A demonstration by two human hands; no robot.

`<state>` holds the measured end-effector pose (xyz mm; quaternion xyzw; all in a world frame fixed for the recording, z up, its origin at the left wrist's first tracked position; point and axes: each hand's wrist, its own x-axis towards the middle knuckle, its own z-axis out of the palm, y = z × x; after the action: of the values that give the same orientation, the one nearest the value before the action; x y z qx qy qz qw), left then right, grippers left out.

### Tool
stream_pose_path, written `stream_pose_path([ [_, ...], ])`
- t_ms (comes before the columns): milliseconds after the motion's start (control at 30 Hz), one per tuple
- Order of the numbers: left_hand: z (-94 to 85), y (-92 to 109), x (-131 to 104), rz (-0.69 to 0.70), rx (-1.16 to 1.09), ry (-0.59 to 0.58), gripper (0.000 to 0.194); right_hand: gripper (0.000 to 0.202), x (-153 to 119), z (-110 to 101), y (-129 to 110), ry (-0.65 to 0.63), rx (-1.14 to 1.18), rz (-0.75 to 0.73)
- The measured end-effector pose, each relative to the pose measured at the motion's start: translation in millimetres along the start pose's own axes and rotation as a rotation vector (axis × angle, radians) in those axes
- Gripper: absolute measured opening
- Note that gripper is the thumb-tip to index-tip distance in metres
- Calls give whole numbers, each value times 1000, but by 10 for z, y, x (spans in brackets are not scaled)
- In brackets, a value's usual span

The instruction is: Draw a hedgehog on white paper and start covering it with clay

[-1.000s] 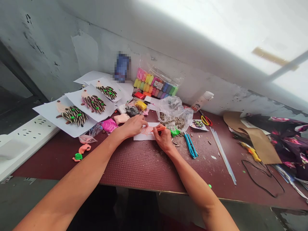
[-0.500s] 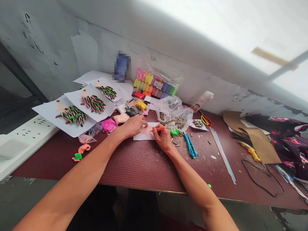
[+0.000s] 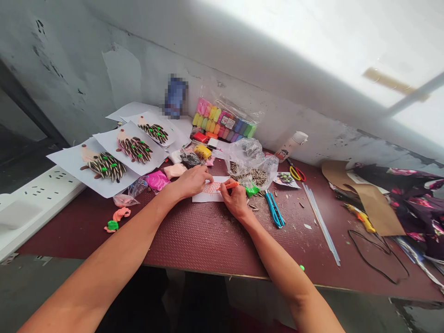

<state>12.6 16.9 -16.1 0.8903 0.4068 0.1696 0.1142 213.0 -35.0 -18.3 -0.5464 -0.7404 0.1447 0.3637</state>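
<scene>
Dark red, textured tabletop point(image 3: 194, 236) set against a scuffed grey wall point(image 3: 145, 41), with a plain stretch of surface running from the work to the straight front edge. Behind and to the left, room is tight: white sheets bearing seed-covered hedgehogs point(image 3: 133, 155) and soft pink clay point(image 3: 175, 171) crowd close. To the right lie striped seeds point(image 3: 258, 177) and a turquoise utility knife point(image 3: 275, 210).

Both bare forearms reach forward from the near edge. Between the hands, a small white paper card point(image 3: 207, 198) with an orange pattern lies flat. The left hand point(image 3: 194, 181) rests over its left side, fingers bent; whether they grip cannot be told. The right hand point(image 3: 236, 200) pinches a slim orange marker point(image 3: 231, 185), tip pointing left, at the pattern.
</scene>
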Motion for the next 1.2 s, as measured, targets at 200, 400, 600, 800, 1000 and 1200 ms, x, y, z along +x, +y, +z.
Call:
stream_pose_path([
  [200,-4,18,3,-20,-2,-6,35,29,-1,-6,-13,11,2,-5],
  [400,-9,9,8,-15,21,-28,36,28,-13,-19,-31,77,3,15],
  [600,-2,16,5,-22,16,-19,36,27,-11,-19,-35,61,-13,-4],
  [800,-9,25,5,-26,24,-20,35,28,-14,-22,-55,26,7,-19],
  [1000,-27,25,0,-12,49,-34,37,29,-21,-14,-51,13,28,-41],
  [1200,-32,39,-1,-21,51,-28,37,30,-20,-7,-38,-3,33,-74],
])
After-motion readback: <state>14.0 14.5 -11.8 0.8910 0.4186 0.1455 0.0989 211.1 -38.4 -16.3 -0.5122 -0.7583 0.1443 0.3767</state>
